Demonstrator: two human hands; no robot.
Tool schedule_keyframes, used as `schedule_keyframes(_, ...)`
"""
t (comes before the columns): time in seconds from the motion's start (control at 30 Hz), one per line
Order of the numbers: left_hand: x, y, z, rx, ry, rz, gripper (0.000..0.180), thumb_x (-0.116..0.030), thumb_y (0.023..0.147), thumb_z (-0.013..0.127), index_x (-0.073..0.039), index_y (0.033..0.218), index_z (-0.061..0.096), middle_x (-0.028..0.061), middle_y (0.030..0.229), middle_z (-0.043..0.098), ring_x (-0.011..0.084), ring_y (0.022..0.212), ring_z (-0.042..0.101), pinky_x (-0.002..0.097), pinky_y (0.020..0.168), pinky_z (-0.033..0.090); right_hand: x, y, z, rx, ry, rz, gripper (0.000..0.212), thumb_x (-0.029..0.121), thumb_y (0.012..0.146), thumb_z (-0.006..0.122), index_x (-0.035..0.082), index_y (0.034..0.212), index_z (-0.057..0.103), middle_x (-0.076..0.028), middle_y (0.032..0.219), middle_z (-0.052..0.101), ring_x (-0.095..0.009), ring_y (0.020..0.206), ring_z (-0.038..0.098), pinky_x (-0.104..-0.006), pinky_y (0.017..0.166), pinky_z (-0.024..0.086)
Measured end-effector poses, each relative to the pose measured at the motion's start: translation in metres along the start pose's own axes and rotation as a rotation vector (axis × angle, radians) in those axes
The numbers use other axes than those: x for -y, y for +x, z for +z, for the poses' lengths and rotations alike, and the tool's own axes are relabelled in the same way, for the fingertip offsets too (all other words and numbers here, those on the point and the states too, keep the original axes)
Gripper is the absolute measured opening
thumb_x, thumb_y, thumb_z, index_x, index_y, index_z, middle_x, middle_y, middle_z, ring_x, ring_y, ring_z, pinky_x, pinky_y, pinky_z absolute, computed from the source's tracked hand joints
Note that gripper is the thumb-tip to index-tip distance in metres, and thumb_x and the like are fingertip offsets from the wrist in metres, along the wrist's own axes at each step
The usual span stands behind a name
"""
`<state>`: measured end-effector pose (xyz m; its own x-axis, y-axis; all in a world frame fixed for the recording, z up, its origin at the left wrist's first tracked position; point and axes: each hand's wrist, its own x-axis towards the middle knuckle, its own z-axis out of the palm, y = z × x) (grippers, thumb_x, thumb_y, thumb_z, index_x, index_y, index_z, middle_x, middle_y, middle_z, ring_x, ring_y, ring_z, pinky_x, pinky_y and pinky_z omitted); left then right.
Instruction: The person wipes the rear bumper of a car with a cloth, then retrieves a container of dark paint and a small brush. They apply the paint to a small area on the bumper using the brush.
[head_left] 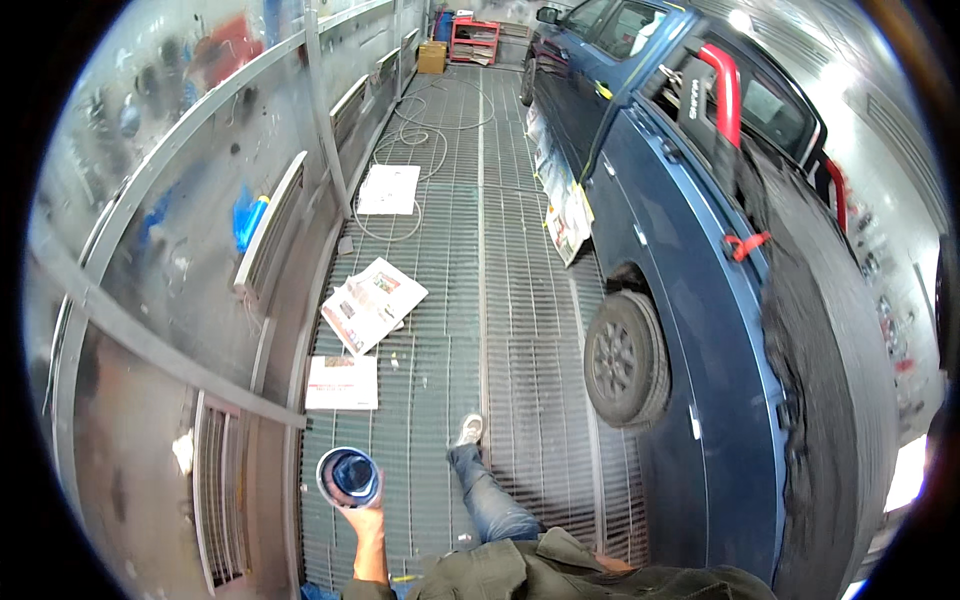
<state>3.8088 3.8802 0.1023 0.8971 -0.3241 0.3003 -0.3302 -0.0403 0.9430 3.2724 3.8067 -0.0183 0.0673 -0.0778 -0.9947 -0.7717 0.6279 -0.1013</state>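
Note:
My left hand (366, 521) holds up a round cup (350, 478) with dark blue liquid that looks like paint inside, its mouth facing up. The fingers wrap round the cup's far side and are mostly hidden beneath it. Of my right hand (612, 563) only a small strip of skin shows beyond the dark sleeve at the lower edge; its fingers are hidden. To my right stands a blue pickup truck (690, 300), its rear wheel (627, 358) nearest to me. A dark cover (825, 400) lies over its bed.
Newspaper sheets (375, 303) lie on the grated floor (535, 380) at left. A thin hose (440, 150) loops farther ahead. Masking paper (566, 222) hangs along the truck's lower side. A metal-framed wall (150, 350) runs along the left; a red cart (474, 42) and cardboard box (432, 57) stand far off.

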Motion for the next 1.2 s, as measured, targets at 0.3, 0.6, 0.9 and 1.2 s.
schedule_keyframes(0.3,-0.039,0.21,0.179,-0.147,0.059,-0.266,0.085,-0.003,0.072,0.083,-0.003,0.143,0.036,0.0131,0.137,0.046,0.0239,0.121,0.048,0.0371,0.105,0.039,0.374,0.026,-0.109,0.147,0.165,-0.073,0.088,0.076,0.088,0.041,0.01,0.146,0.039,-0.007,0.096,0.054,-0.014,0.06,0.044,-0.0327,0.056,0.044)
schedule_keyframes(0.6,0.017,0.414,0.38,-0.124,-0.107,-0.21,0.075,-0.004,0.073,0.084,-0.003,0.136,0.044,0.0075,0.12,0.057,0.0189,0.106,0.056,0.0328,0.097,0.044,0.745,0.04,-0.213,-0.164,0.301,-0.644,0.043,0.033,0.099,0.057,0.005,0.131,0.056,-0.011,0.112,0.067,-0.02,0.087,0.07,-0.0307,0.069,0.056)
schedule_keyframes(0.9,0.074,0.662,0.574,0.125,-0.1,-0.279,0.075,-0.007,0.074,0.084,-0.002,0.137,0.043,0.0111,0.131,0.051,0.021,0.119,0.05,0.0333,0.104,0.038,0.849,0.095,-0.299,-0.397,0.355,-0.455,0.022,0.025,0.092,0.066,0.004,0.094,0.071,-0.002,0.071,0.065,-0.012,0.057,0.059,-0.0277,0.049,0.048)
schedule_keyframes(1.2,0.142,0.882,0.82,0.125,-0.246,-0.1,0.075,-0.001,0.076,0.081,0.001,0.138,0.039,0.0083,0.118,0.058,0.0184,0.102,0.057,0.0319,0.093,0.046,0.879,0.305,-0.404,-0.903,-0.815,-0.918,0.038,0.02,0.082,0.072,0.005,0.116,0.066,-0.01,0.101,0.07,-0.026,0.093,0.066,-0.0413,0.081,0.053)
